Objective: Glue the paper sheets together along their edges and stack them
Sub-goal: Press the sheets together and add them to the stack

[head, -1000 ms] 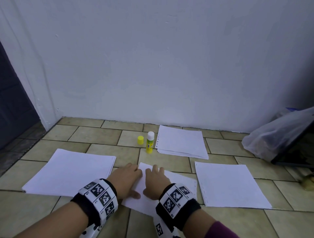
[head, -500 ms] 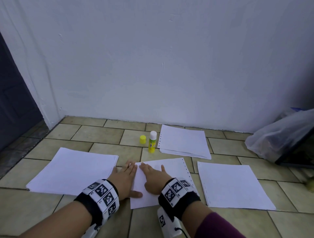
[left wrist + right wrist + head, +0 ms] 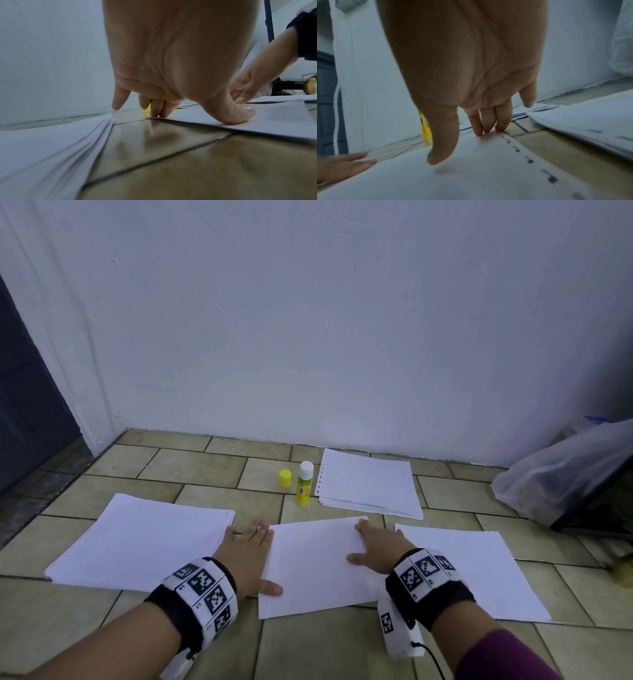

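Note:
A white paper sheet [image 3: 315,563] lies on the tiled floor in front of me. My left hand [image 3: 251,553] lies flat along its left edge, fingertips [image 3: 158,113] at the far left corner and thumb [image 3: 231,115] pressing on the paper [image 3: 267,119]. My right hand [image 3: 375,546] presses its right side with straight fingers [image 3: 488,125] at the far right corner of the sheet [image 3: 471,169]. An uncapped yellow glue stick [image 3: 304,483] stands upright beyond the sheet, its yellow cap [image 3: 285,478] beside it.
A thick paper stack [image 3: 144,542] lies to the left, a single sheet [image 3: 469,570] to the right, and a smaller stack [image 3: 368,482] by the wall. A clear plastic bag [image 3: 561,470] and a dark frame sit at the far right.
The sheet has turned from skewed to square with me. Both hands have spread apart from its middle to its left and right edges.

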{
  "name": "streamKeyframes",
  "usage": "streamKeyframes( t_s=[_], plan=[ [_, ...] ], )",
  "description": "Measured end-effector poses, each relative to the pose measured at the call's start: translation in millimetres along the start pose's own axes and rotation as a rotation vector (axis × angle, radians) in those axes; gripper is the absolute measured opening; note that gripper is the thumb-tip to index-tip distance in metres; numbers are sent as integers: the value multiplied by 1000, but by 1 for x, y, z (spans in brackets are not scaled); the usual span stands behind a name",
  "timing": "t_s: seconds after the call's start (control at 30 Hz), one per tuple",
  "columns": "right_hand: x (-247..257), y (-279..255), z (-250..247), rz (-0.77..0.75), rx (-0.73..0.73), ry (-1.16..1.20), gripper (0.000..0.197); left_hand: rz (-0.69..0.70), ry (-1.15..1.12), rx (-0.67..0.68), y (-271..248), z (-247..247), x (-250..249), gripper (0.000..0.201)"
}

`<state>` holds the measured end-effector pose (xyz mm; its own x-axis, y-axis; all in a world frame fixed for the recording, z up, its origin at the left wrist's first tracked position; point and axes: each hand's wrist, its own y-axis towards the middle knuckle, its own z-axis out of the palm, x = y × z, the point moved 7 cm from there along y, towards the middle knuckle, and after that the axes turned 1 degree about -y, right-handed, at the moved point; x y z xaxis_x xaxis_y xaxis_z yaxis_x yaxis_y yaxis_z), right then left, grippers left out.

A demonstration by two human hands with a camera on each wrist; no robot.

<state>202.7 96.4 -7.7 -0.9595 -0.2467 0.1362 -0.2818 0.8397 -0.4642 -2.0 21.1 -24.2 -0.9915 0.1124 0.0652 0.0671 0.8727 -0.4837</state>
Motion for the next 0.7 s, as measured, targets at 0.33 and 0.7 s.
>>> streamKeyframes(
  t_s=[0.33, 0.7],
  plan=[
    [35, -5, 0, -10, -69, -312, 58, 75, -77, -304, -3, -35, -15, 64],
    [76, -17, 24, -167, -43, -158, 69, 228, -92, -190, -18, -27, -43, 44]
  ],
)
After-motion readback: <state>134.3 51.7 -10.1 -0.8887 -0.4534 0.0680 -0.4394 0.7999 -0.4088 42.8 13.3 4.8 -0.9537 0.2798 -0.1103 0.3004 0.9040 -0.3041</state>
